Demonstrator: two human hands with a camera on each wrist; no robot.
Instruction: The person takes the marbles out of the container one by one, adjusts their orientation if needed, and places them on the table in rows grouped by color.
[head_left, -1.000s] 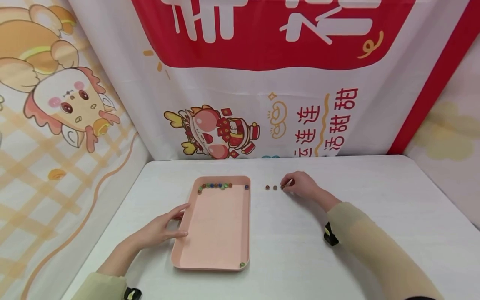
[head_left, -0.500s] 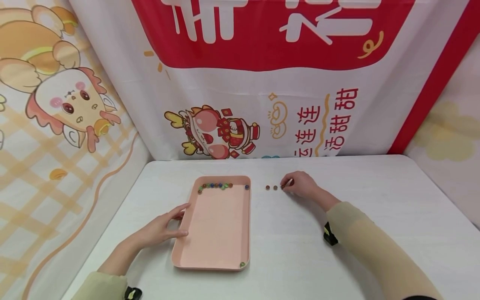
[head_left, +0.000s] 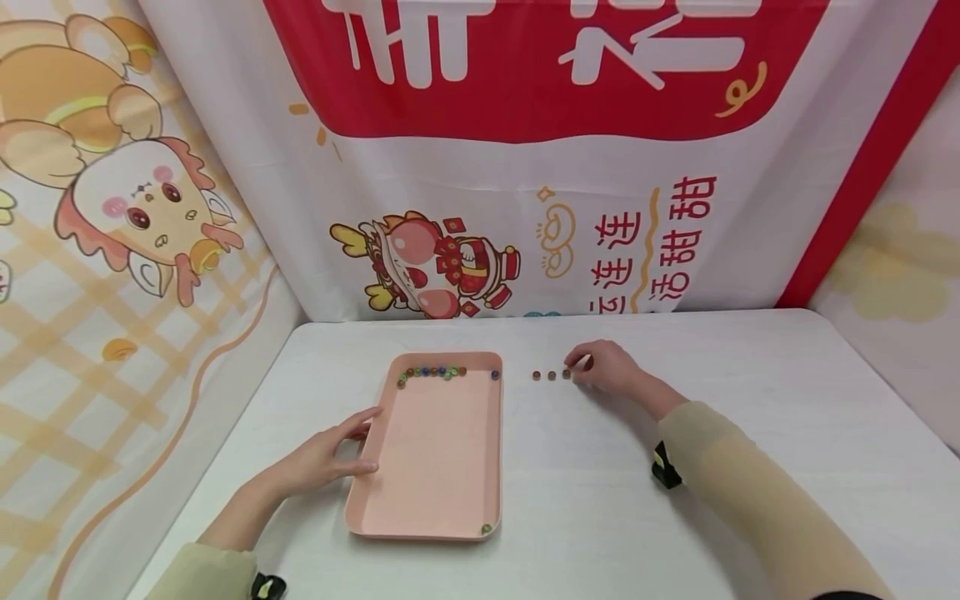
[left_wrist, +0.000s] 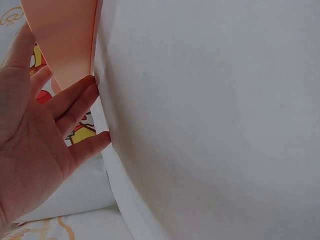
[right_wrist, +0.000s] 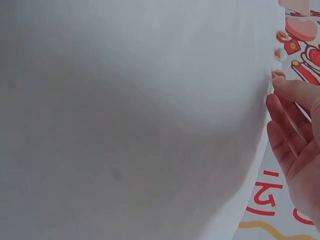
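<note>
My left hand (head_left: 322, 454) rests at the left side of a pink tray (head_left: 431, 467), thumb and a finger touching its rim. In the left wrist view its fingers are spread and fairly straight. To the tray's right, three brownish marbles stand in a spaced row on the table: a left marble (head_left: 536, 376), a middle marble (head_left: 552, 376) and a right marble (head_left: 567, 375). My right hand (head_left: 609, 367) is beside the right marble, fingertips very close to it. In the right wrist view the thumb (right_wrist: 295, 90) seems to touch that marble (right_wrist: 278, 74), while the other fingers are loosely extended.
Several coloured marbles (head_left: 433, 372) line the tray's far wall. A blue marble (head_left: 495, 375) sits in its far right corner, a green marble (head_left: 487, 529) in its near right corner. White cloth covers the table (head_left: 600, 517); a printed curtain (head_left: 525, 167) hangs behind.
My right hand has shifted slightly right, and its fingertips have loosened from the right marble, which now shows more fully in the row. The left hand and tray look the same.
</note>
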